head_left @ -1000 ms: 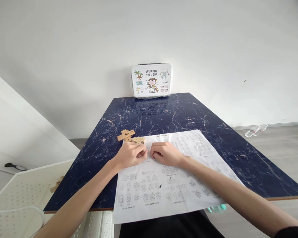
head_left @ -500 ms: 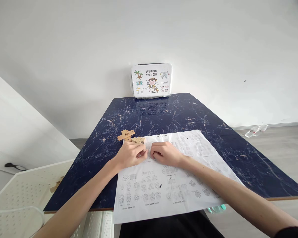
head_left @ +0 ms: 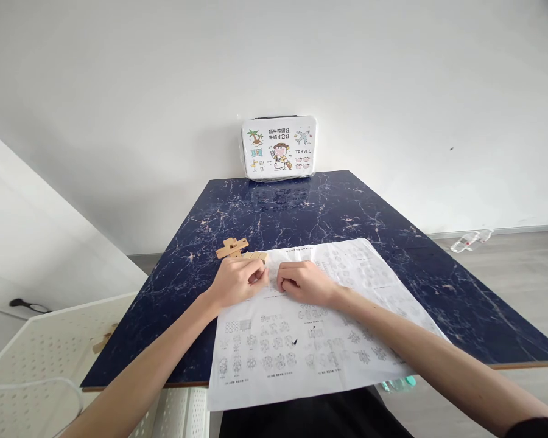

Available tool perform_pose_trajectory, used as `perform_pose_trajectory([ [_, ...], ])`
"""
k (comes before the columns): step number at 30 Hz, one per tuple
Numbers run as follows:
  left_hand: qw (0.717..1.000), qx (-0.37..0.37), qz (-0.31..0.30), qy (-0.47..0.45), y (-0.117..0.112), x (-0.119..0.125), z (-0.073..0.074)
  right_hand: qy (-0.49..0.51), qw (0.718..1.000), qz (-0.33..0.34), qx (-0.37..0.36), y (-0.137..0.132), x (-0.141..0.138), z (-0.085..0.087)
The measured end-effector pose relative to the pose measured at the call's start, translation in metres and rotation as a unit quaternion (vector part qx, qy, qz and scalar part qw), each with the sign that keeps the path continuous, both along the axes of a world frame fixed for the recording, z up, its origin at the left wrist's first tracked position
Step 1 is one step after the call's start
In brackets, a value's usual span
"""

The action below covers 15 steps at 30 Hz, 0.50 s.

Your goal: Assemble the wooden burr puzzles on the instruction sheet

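My left hand (head_left: 238, 281) rests closed on the upper left of a printed instruction sheet (head_left: 301, 340), its knuckles right against a small cluster of light wooden puzzle pieces (head_left: 256, 256). A wooden cross-shaped piece (head_left: 231, 247) lies just beyond, on the dark marble table (head_left: 329, 207). My right hand (head_left: 304, 283) lies a thumb's width to the right, fingers curled under on the paper. Whatever sits inside either fist is hidden.
A white illustrated tin case (head_left: 279, 148) stands against the wall at the table's far edge. A white perforated basket (head_left: 41, 359) with a wooden piece (head_left: 103, 344) in it sits at the lower left. A plastic bottle (head_left: 470, 240) lies on the floor to the right.
My left hand has edged slightly forward, covering more of the wooden cluster, and its thumb has tucked in. The right hand has stayed put.
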State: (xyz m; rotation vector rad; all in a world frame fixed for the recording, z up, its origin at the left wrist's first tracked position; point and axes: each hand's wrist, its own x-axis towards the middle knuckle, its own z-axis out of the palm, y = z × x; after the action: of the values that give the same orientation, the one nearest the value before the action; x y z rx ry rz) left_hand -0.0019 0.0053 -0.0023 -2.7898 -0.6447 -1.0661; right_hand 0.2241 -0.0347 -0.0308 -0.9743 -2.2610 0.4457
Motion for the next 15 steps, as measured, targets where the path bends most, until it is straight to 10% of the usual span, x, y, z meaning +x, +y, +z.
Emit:
perform_pose_trajectory([
  [15,0.932,-0.030,0.357,-0.054,0.067,-0.046,-0.016,-0.003,1.000,0.002,-0.019,0.000,0.001,0.000],
])
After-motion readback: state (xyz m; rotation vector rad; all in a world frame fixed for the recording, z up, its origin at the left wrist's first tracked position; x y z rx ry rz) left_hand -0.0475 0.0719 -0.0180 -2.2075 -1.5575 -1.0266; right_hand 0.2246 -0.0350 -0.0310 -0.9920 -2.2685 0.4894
